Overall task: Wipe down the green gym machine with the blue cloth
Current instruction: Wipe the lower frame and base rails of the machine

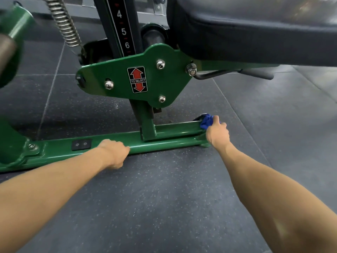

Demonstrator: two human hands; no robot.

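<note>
The green gym machine fills the upper half of the head view, with a low green base bar lying along the floor. A bunched blue cloth sits at the right end of the upper rail of that base. My right hand grips the cloth and presses it against the rail's end. My left hand rests on the front base bar with its fingers curled over the bar's top, left of the short upright post.
A dark padded seat overhangs at the upper right, with a black lever beneath it. A metal spring and a numbered adjustment post rise at the upper left. Dark speckled rubber floor tiles lie in front.
</note>
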